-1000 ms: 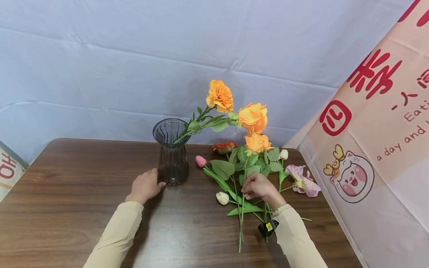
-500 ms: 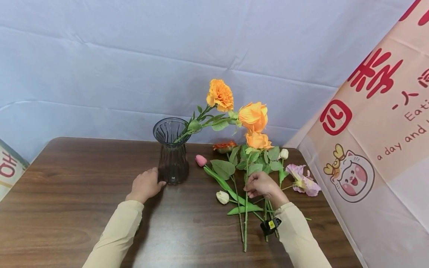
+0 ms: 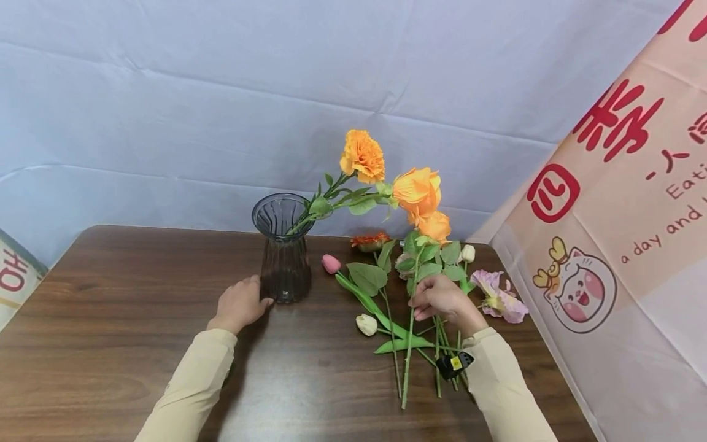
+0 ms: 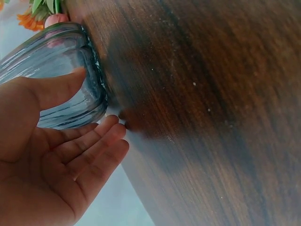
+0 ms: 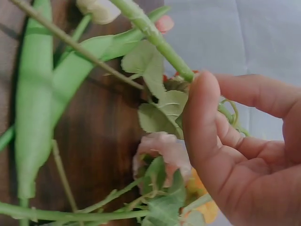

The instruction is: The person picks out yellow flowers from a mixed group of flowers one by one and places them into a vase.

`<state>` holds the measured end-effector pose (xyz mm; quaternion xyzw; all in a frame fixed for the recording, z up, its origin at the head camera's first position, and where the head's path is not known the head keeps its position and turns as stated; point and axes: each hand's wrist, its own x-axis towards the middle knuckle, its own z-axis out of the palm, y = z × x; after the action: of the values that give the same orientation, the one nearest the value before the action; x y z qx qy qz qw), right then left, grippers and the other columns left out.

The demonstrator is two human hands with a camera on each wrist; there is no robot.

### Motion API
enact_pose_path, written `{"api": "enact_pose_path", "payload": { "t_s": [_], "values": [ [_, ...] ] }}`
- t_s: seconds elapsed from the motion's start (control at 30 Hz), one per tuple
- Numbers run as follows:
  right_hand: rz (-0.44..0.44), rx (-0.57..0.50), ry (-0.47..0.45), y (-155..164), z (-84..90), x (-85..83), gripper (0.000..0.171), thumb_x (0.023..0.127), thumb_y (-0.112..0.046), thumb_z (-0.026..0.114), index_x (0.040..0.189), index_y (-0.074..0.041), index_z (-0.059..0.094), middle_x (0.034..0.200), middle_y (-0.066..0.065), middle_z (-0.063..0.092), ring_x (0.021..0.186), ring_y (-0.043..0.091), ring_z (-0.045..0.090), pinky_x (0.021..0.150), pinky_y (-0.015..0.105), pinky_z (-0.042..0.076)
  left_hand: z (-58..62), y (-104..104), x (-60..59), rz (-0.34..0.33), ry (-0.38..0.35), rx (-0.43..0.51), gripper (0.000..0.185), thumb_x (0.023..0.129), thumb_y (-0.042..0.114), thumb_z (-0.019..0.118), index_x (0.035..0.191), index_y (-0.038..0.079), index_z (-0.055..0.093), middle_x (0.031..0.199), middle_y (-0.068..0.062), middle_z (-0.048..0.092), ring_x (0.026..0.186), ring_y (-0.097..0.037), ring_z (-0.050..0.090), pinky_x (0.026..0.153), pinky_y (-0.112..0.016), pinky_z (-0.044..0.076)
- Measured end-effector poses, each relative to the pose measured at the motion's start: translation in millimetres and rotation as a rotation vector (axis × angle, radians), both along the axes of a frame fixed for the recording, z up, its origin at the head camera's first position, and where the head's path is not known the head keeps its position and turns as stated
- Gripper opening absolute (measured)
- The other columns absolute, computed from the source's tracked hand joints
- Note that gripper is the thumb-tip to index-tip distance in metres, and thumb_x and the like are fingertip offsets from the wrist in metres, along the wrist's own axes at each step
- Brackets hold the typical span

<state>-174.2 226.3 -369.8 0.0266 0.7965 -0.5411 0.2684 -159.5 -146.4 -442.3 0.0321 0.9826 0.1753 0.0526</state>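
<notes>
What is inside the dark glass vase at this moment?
Two orange flowers' stems lean out of the vase over its right rim. The dark ribbed glass hides their lower ends and whether it holds water.

Orange rose (image 3: 436,226) lifted, stem tilted; dark ribbed glass vase (image 3: 284,258) upright.

The banner (image 3: 618,202) at the desk's right edge carries large red Chinese characters, one set in a rounded red frame, and red Latin text cut off at the frame edge: "Eati" and, below, "a day and". A cartoon cat is printed under it. A second banner (image 3: 13,276) at the left edge shows red letters, "HO" tilted.
</notes>
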Motion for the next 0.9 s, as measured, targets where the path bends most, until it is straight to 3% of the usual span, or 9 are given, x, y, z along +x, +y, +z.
{"api": "enact_pose_path", "payload": {
  "t_s": [0.27,0.43,0.63,0.9],
  "values": [
    [-0.043,-0.068,0.032,1.5,12.6,1.3,0.011,0.082,0.012,0.051,0.075,0.003,0.053,0.079,0.020,0.058,0.055,0.018,0.061,0.058,0.031,0.054,-0.8,0.2,-0.5,-0.002,0.001,0.008,0.058,0.085,0.026,0.065,0.122,-0.015,0.045,0.112,-0.030,0.055,0.096,-0.045,0.055,0.078,-0.054,0.045],
    [-0.075,-0.129,0.048,2.3,16.8,3.7,0.006,0.081,0.011,0.053,0.077,0.007,0.052,0.081,0.022,0.056,0.058,0.020,0.062,0.059,0.032,0.054,-0.5,0.5,-0.1,0.000,-0.004,0.009,0.059,0.085,0.026,0.065,0.122,-0.015,0.044,0.113,-0.031,0.055,0.097,-0.046,0.054,0.079,-0.054,0.045],
    [-0.083,-0.166,0.057,3.1,15.9,5.8,0.005,0.081,0.009,0.051,0.082,0.014,0.050,0.078,0.019,0.056,0.059,0.020,0.062,0.060,0.032,0.054,-1.7,0.0,-0.2,0.004,-0.008,0.004,0.059,0.085,0.026,0.065,0.123,-0.015,0.044,0.113,-0.031,0.054,0.098,-0.045,0.054,0.079,-0.054,0.045],
    [-0.098,-0.215,0.072,1.6,12.7,9.3,0.005,0.084,0.010,0.047,0.082,0.012,0.051,0.076,0.016,0.060,0.060,0.019,0.063,0.063,0.032,0.054,2.5,1.5,1.7,0.004,-0.007,0.007,0.059,0.085,0.027,0.065,0.122,-0.015,0.045,0.112,-0.031,0.055,0.096,-0.046,0.055,0.078,-0.054,0.045]
  ]
}}
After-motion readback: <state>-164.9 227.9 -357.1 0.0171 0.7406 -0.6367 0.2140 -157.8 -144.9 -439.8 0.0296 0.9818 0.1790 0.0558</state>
